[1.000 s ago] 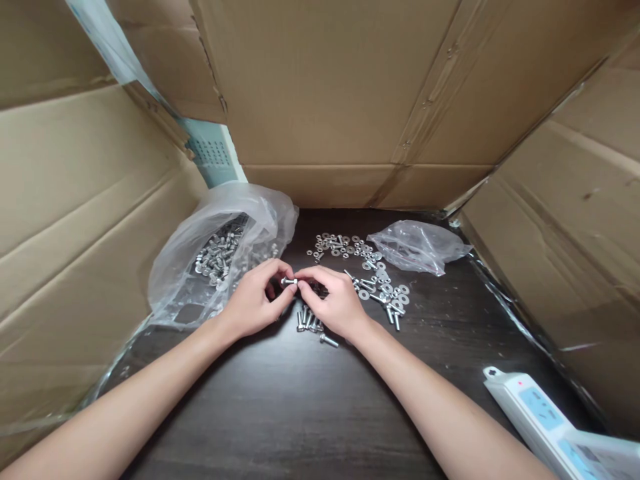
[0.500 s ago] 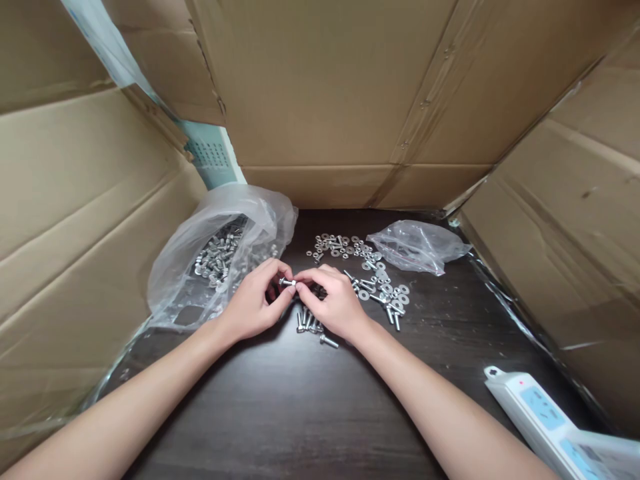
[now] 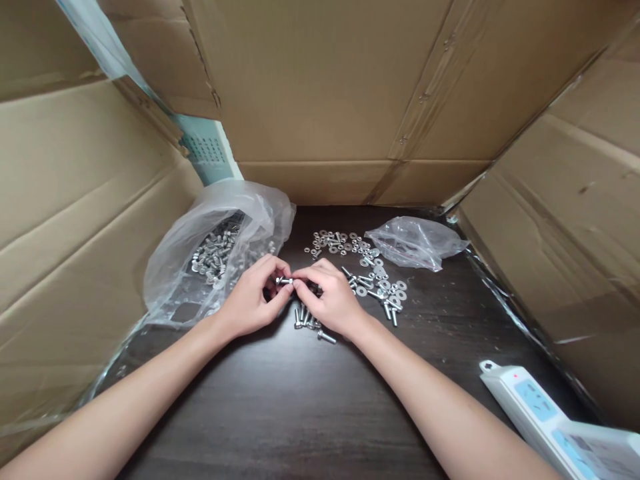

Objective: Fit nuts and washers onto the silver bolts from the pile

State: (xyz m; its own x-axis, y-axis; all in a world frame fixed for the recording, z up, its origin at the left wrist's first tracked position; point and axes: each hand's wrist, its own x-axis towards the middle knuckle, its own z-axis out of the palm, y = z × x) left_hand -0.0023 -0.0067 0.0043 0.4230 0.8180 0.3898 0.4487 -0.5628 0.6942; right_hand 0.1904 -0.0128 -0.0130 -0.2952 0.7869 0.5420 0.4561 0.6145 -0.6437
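My left hand point(image 3: 253, 299) and my right hand point(image 3: 327, 298) meet over a dark wooden table point(image 3: 280, 400). Between their pinched fingertips is a small silver bolt point(image 3: 285, 281), held from both ends. Just below the hands lie a few loose bolts point(image 3: 311, 327). To the right of my right hand is a scatter of washers and bolts point(image 3: 373, 277). A clear plastic bag of bolts point(image 3: 215, 250) lies open at the left, close to my left hand.
A small crumpled clear bag point(image 3: 413, 241) lies at the back right. A white power strip point(image 3: 547, 413) sits at the front right corner. Cardboard walls point(image 3: 350, 100) close in the table at the back, left and right.
The hands stay together on the bolt with only slight finger movement. The whole view has shifted a little as the head moved.
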